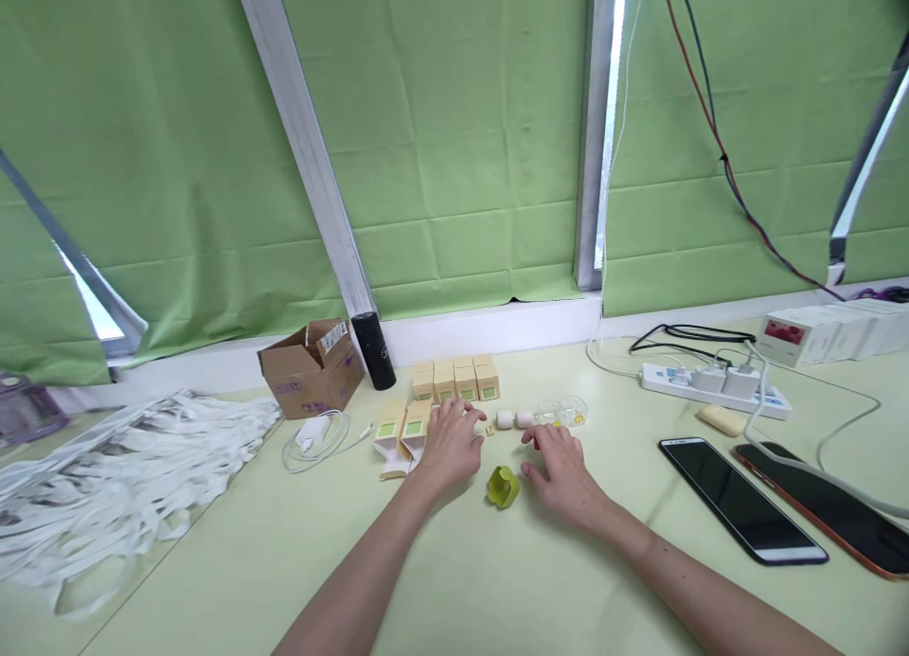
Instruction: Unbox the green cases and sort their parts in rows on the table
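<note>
My left hand (pixel 449 445) rests flat on the pale green table (pixel 497 580), fingers spread, next to two opened small boxes (pixel 401 435). My right hand (pixel 563 471) lies palm down a little to the right, fingers apart, holding nothing. Between the two hands sits a small yellow-green case (pixel 503 487). Just beyond my fingertips lie two small white earbud-like cases (pixel 514 418) and clear plastic trays (pixel 561 412). A row of several small tan boxes with green labels (pixel 455 380) stands behind them.
An open cardboard box (pixel 311 368) and a black cylinder (pixel 373 350) stand at the back left, with a coiled white cable (pixel 314 436). White straps (pixel 106 476) pile at the left. A power strip (pixel 714 383), two phones (pixel 742 498) and white cartons (pixel 830 332) occupy the right.
</note>
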### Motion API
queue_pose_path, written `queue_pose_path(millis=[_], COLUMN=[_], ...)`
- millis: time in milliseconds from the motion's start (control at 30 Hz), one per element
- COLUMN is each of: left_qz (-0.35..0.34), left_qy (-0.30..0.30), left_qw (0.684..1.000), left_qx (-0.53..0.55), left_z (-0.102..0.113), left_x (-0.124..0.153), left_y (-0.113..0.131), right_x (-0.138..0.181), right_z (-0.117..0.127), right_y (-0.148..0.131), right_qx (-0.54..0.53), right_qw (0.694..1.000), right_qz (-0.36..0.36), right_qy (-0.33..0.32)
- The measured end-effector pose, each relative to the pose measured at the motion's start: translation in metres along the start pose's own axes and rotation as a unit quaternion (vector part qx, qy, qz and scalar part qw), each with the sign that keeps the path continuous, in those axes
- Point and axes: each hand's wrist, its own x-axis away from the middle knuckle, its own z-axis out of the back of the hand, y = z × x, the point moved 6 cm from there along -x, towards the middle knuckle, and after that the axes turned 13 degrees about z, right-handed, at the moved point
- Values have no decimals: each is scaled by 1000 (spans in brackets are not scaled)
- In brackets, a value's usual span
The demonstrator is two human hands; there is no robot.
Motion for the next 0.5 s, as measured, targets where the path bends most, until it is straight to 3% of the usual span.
queue_pose_path(millis=[133, 267, 367, 500], left_qz=[-92, -112, -85, -103], left_qy=[-106, -174, -173, -112], left_qw=[988, 969, 966, 969], left_qx=[70, 135, 171, 193], left_z=[6, 0, -5, 5], left_x=[38, 61, 65, 62], left_y=[11, 22, 24, 28], right_x=[0, -1, -2, -5], right_z=[-4, -5, -4, -4], right_y=[1, 2, 5, 8], right_qx=[-24, -40, -73, -149], right_qw=[1000, 999, 997, 987], right_qz=[-8, -13, -33, -55], right_qy=[-7, -7, -2, 16])
